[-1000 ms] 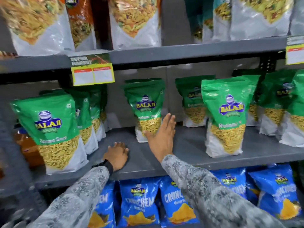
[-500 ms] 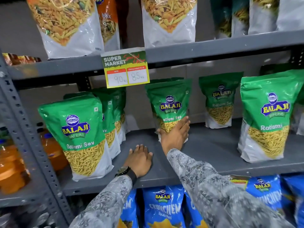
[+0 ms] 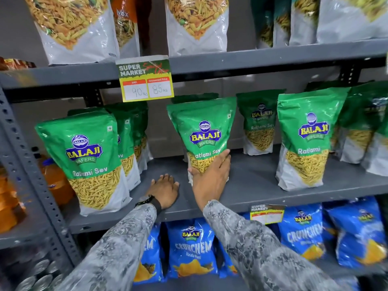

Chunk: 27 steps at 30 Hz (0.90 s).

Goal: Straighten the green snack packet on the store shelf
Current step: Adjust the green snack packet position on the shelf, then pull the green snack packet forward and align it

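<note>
A green snack packet (image 3: 202,131) stands in the middle of the grey shelf (image 3: 247,181), leaning a little to the left. My right hand (image 3: 211,176) grips its lower part, thumb on the left edge and fingers wrapped over the front right. To its left, my left hand (image 3: 164,190) rests flat on the shelf board, palm down, holding nothing, with a dark watch at the wrist.
More green packets stand on the same shelf: a large one at the left front (image 3: 84,158), a row behind it, one at the back (image 3: 259,122) and several at the right (image 3: 306,137). A price tag (image 3: 146,78) hangs from the upper shelf. Blue packets (image 3: 192,248) fill the shelf below.
My right hand went from hovering open in front of the middle green packet to gripping its lower part. The view shifted left and closer. My left hand stayed flat on the shelf.
</note>
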### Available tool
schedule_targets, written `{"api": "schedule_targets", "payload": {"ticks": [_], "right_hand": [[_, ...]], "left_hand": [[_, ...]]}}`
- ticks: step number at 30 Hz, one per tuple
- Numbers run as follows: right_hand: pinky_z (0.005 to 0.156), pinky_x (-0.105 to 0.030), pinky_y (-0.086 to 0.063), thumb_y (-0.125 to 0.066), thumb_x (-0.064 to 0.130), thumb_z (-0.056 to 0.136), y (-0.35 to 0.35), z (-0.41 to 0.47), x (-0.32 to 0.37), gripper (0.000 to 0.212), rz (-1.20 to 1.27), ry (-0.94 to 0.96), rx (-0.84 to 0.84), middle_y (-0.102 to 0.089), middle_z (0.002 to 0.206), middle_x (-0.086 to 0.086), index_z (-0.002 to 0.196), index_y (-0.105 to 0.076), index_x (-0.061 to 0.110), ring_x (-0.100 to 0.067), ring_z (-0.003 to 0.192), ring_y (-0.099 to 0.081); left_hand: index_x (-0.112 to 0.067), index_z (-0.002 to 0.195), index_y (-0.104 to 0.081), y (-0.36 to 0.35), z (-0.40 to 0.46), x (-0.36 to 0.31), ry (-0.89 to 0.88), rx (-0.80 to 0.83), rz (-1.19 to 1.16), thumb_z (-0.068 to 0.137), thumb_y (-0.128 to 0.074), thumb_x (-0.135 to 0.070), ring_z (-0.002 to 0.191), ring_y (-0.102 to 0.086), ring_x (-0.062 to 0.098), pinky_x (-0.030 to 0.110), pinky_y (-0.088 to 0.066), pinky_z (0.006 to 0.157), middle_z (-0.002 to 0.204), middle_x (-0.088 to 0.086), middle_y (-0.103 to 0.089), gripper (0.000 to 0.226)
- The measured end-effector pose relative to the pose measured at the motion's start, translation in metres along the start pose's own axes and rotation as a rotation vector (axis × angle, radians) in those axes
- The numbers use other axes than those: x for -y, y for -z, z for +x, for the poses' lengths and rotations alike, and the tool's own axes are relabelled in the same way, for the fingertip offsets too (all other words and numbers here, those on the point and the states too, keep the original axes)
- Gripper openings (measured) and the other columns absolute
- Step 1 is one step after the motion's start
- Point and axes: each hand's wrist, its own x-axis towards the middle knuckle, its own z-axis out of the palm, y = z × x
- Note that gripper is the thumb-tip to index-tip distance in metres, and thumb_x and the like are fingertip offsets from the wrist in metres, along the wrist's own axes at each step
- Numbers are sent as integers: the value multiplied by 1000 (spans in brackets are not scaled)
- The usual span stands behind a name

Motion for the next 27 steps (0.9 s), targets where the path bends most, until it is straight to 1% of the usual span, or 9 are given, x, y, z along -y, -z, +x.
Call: {"api": "schedule_targets", "payload": {"ticks": [3, 7, 12, 16, 18, 23, 27], "right_hand": [[125, -48, -24, -92, 35, 72, 20, -15, 1, 133, 27, 5, 17, -21, 167, -25, 162, 2, 6, -39, 154, -23], [125, -50, -24, -91, 39, 71, 39, -30, 4, 134, 37, -2, 26, -20, 168, -21, 163, 3, 10, -37, 155, -21], [124, -50, -25, -90, 40, 72, 55, -44, 7, 133, 43, -9, 25, -19, 168, -18, 163, 4, 14, -34, 154, -21], [124, -50, -26, -91, 39, 71, 65, -52, 6, 134, 65, -14, 12, -20, 168, -12, 164, 3, 16, -30, 154, -21], [124, -51, -25, -91, 38, 72, 68, -56, 7, 134, 72, -18, 17, -20, 168, -11, 164, 4, 18, -29, 153, -20], [124, -53, -24, -91, 37, 73, 76, -63, 10, 133, 67, -17, 13, -19, 168, -10, 163, 5, 19, -26, 153, -18], [124, -53, -24, -90, 39, 73, 80, -68, 12, 133, 61, -19, 6, -18, 168, -11, 163, 5, 19, -27, 153, -18]], "left_hand": [[-7, 151, -35, 0, 0, -1, 0, -4, -2, 105, -21, -39, 155, -23, 29, 53, -15, 125, 166, 14, -27, 57], [-6, 140, -45, 0, 0, 0, -1, -15, 3, 104, -22, -38, 149, -33, 32, 55, -22, 122, 157, 17, -40, 53], [-6, 132, -50, 0, 2, 1, 14, -8, -14, 104, -25, -36, 144, -37, 35, 59, -27, 117, 151, 19, -44, 47], [-5, 136, -47, 0, 1, 0, 18, -18, -25, 105, -25, -36, 148, -34, 34, 57, -23, 119, 156, 19, -39, 49], [-5, 135, -47, -1, 2, 1, 18, -7, -20, 104, -24, -36, 147, -34, 34, 58, -24, 120, 155, 19, -40, 50], [-4, 138, -45, 1, 1, 1, -6, -2, -5, 105, -23, -36, 149, -31, 34, 56, -21, 122, 157, 18, -38, 51], [-5, 136, -46, -1, 3, 3, -18, 9, 12, 104, -24, -36, 148, -32, 33, 58, -22, 121, 155, 18, -39, 50]]}}
